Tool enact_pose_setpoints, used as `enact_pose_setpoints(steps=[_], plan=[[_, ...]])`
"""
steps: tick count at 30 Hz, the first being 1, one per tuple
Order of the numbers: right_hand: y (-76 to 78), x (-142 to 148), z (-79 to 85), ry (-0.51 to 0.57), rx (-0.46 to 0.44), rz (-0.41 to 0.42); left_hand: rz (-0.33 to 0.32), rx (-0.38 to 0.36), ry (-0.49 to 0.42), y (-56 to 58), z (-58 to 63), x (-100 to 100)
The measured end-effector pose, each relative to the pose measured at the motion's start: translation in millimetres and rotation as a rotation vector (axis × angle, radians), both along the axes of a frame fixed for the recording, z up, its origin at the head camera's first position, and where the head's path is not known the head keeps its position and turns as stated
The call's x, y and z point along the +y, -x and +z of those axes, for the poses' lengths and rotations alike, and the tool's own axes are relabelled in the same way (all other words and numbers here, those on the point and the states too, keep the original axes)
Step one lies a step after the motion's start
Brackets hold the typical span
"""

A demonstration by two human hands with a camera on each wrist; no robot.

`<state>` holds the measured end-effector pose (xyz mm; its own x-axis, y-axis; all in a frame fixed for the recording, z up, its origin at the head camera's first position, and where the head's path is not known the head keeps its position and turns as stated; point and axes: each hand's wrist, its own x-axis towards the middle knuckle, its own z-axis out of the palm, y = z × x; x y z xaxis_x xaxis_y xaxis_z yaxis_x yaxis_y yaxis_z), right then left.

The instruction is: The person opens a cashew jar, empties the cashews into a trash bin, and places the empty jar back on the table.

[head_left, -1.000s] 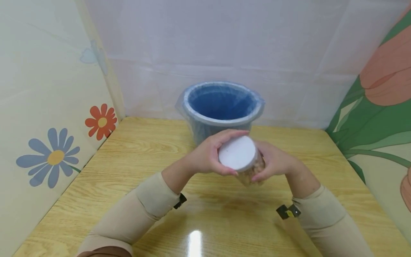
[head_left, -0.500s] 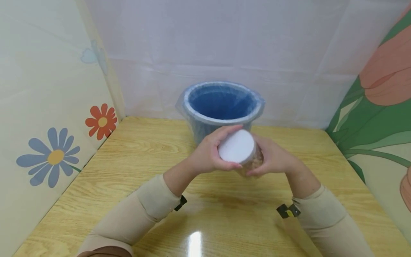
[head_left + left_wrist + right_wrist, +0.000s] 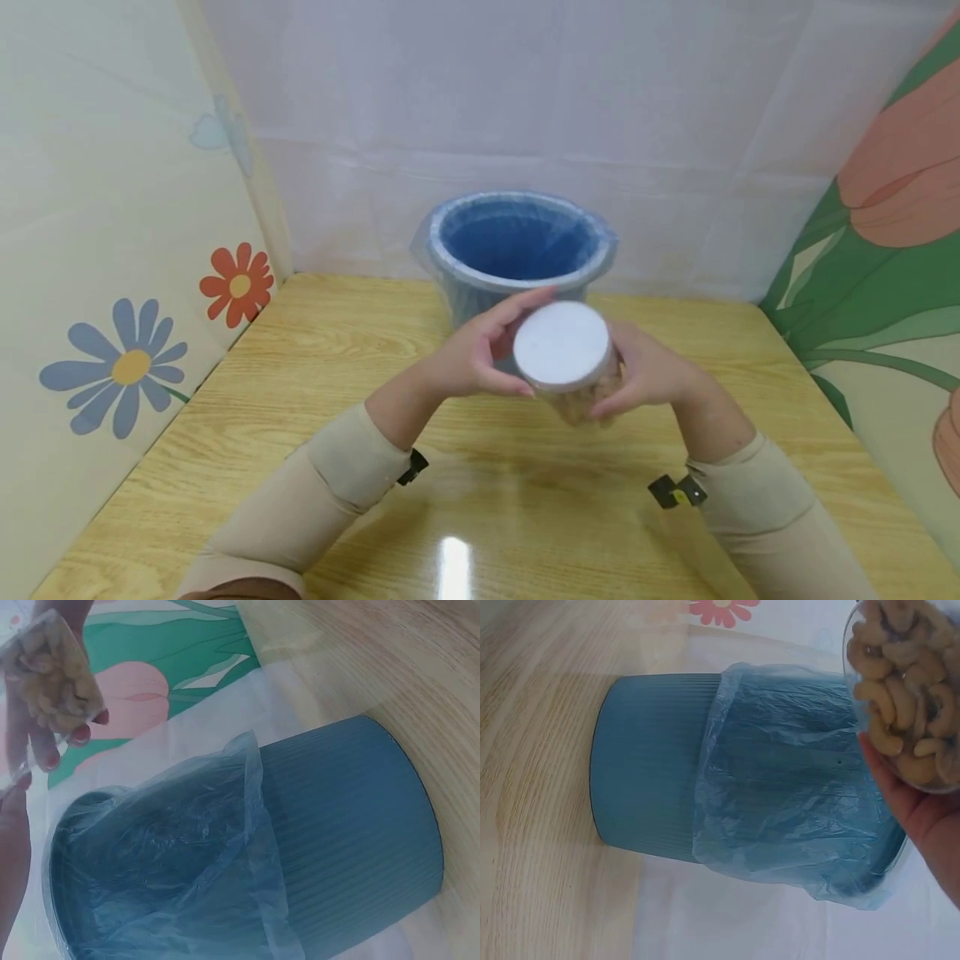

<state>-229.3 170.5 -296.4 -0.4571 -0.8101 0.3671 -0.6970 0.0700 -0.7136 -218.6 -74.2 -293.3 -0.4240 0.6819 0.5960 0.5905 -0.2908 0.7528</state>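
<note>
A clear jar of cashews (image 3: 907, 690) with a white lid (image 3: 562, 343) is held up over the table, tilted so the lid faces the head camera. My right hand (image 3: 651, 367) grips the jar's body from the right, its thumb along the near side. On the left, my left hand (image 3: 476, 350) is spread beside the lid, a gap showing between palm and lid. Its thumb tip is right at the lid's near edge, and its fingers reach past the far edge. In the left wrist view the right hand's fingertips (image 3: 79, 735) show behind the jar.
Behind the hands stands a blue bin (image 3: 480, 304), lined with a thin clear plastic bag (image 3: 780, 787) folded over its rim. It stands on a wood-grain table (image 3: 360, 333) near a white back wall (image 3: 487, 92). Flower-printed panels (image 3: 90, 208) flank the table.
My left hand has loosened from the lid and shifted slightly left, leaving a gap at the palm. The jar has swung a little to the right in my right hand; the bin is unmoved.
</note>
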Motion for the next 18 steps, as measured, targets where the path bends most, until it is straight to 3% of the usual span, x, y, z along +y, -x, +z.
enact_pose_setpoints(steps=[8, 18], plan=[[-1.2, 1.7, 1.9, 0.026, -0.034, 0.115, -0.106, -0.069, -0.031, 4.3, 1.9, 0.3], [4.7, -0.9, -0.2, 0.062, -0.045, 0.321, -0.121, -0.032, 0.019, 5.6, 3.9, 2.1]])
